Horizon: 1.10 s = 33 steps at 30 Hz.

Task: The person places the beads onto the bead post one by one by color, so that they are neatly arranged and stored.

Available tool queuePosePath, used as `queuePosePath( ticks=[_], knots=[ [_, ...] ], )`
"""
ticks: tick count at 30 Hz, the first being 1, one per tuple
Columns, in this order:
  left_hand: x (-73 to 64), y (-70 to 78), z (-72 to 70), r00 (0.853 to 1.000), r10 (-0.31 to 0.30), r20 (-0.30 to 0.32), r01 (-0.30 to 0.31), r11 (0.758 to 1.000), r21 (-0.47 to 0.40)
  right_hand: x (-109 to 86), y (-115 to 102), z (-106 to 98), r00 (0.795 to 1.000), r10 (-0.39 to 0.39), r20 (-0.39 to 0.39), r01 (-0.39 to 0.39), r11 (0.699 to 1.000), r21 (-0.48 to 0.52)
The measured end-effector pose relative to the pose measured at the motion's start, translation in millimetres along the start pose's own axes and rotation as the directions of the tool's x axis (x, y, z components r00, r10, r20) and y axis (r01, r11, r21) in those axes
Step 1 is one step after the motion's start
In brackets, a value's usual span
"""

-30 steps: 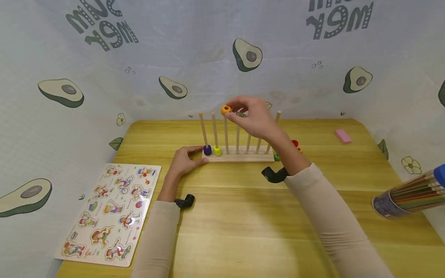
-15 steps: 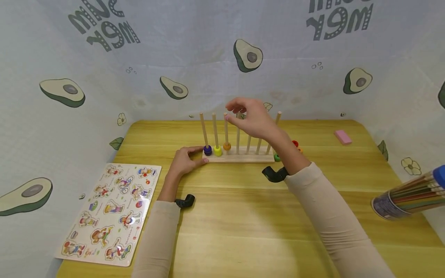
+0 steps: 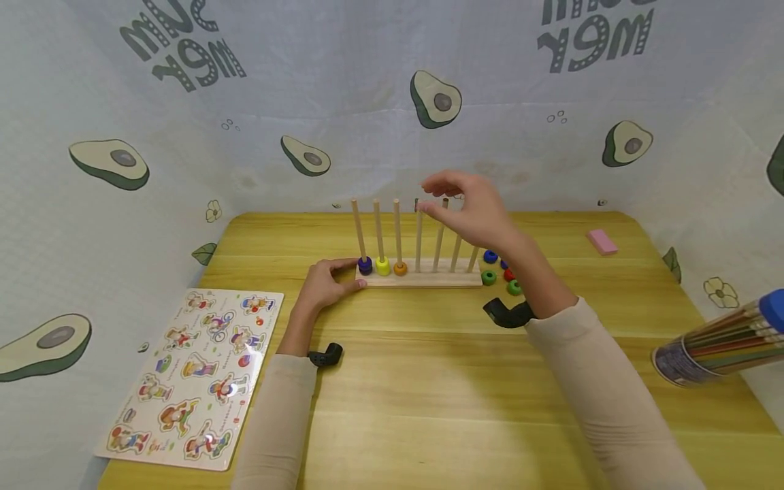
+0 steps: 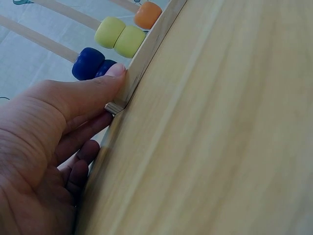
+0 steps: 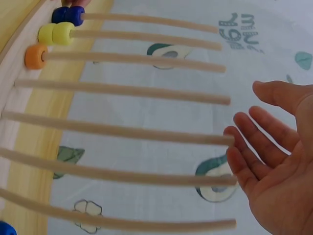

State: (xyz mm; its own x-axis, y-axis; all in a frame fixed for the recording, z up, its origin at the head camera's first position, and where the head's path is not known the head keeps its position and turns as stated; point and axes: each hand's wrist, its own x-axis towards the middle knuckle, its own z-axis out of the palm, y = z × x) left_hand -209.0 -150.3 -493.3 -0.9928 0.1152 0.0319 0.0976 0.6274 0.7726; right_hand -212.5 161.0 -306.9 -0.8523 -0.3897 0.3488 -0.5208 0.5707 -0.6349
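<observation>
A wooden peg rack [image 3: 422, 279] stands on the table with a row of upright pegs. Dark blue beads [image 4: 88, 63] sit low on the leftmost peg, yellow beads [image 3: 382, 266] on the second and a single orange bead [image 3: 400, 269] on the third. My left hand [image 3: 324, 282] holds the rack's left end between thumb and fingers; the left wrist view shows the thumb [image 4: 116, 71] against its edge. Above the pegs on the right, my right hand [image 3: 474, 207] is spread and holds nothing. In the right wrist view its fingers [image 5: 259, 142] are beside the peg tops.
Loose green, blue and red beads [image 3: 488, 278] lie right of the rack, partly behind the right arm. A picture puzzle board [image 3: 196, 378] lies at the left. Towards the right are a pink block [image 3: 603, 242] and a tub of coloured pencils [image 3: 686, 361].
My right hand let go of the orange bead atop the third peg, and it slid down to the base. The hand then moved right. My left hand stayed put.
</observation>
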Motion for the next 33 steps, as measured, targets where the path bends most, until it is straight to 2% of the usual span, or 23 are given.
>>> queuePosePath(
  ticks=[8, 14, 23, 28, 33],
  knots=[
    [-0.1, 0.0, 0.6, 1.0, 0.007, -0.006, -0.007, 1.0, 0.003, -24.5, 16, -31, 0.993, 0.004, -0.121, -0.001, 1.0, 0.027],
    [0.9, 0.0, 1.0, 1.0, -0.015, -0.011, 0.015, 1.0, 0.002, -47.9, 37, -51, 0.982, 0.063, -0.179, -0.062, 0.998, 0.009],
    [0.7, 2.9, 0.5, 0.999, -0.036, -0.009, 0.036, 0.999, -0.005, -81.6, 86, -66, 0.964, 0.226, -0.14, -0.231, 0.973, -0.02],
    [-0.1, 4.3, 0.3, 0.999, -0.039, -0.005, 0.039, 0.999, -0.011, -96.9, 121, -58, 0.943, 0.323, -0.078, -0.326, 0.945, -0.024],
    [-1.1, 4.0, 0.7, 0.999, -0.037, -0.009, 0.037, 0.999, -0.016, -108.0, 152, -47, 0.937, 0.344, -0.057, -0.345, 0.938, -0.017]
  ],
)
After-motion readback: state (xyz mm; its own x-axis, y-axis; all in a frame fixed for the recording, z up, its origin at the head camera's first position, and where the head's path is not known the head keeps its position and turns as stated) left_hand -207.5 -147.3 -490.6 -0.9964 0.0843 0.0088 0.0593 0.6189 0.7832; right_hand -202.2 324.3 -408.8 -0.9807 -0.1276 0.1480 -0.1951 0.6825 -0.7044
